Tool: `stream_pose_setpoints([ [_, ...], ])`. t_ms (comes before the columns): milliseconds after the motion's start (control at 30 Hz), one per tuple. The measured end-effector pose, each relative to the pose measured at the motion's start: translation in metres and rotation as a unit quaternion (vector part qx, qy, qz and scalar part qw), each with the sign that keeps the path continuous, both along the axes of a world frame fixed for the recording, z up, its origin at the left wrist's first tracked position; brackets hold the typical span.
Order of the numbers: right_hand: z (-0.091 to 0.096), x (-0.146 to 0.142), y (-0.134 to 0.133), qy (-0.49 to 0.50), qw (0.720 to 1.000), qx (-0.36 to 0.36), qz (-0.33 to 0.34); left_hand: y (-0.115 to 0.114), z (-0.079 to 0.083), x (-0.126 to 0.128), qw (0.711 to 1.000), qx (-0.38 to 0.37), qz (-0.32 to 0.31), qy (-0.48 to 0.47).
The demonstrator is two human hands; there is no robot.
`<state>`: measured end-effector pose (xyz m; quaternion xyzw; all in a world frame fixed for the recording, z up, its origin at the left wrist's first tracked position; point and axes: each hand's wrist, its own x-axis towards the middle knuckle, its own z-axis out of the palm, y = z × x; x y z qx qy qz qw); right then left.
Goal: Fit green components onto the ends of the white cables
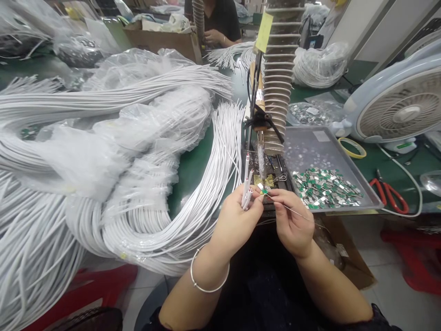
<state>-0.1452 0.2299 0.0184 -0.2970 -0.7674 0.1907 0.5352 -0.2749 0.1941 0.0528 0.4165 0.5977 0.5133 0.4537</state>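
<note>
My left hand is closed around several white cables, whose stripped ends point up past the fingers. At its fingertips sits a small green circuit board with a metal connector. A thin solder wire is pinched in my right hand, its end at the green board. Both hands nearly meet just below a soldering iron, which is fixed upright with its tip down. Whether the iron touches the board I cannot tell. Beneath the iron is a dark work stand with yellowish pieces on it.
White cable bundles, partly wrapped in plastic, cover the left side. A ribbed duct hangs beside the iron. Rightward are a metal tray of small connectors, red-handled pliers, yellow tape and a fan. Another person sits opposite.
</note>
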Motion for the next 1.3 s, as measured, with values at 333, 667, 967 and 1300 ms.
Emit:
stream_pose_setpoints([
  [333, 0.006, -0.004, 0.003, -0.016, 1.0, 0.016, -0.009, 0.002, 0.003, -0.001, 1.0, 0.01, 0.011, -0.008],
  [667, 0.008, -0.006, 0.003, -0.011, 1.0, 0.023, -0.001, 0.001, 0.008, -0.002, 1.0, 0.01, 0.015, -0.018],
  [967, 0.008, -0.005, 0.003, -0.022, 1.0, 0.019, -0.006, 0.0, 0.009, -0.001, 1.0, -0.002, 0.019, -0.003],
  [1300, 0.006, -0.004, 0.002, -0.022, 1.0, 0.012, -0.006, -0.001, 0.0, -0.001, 1.0, 0.0, 0.014, 0.005],
])
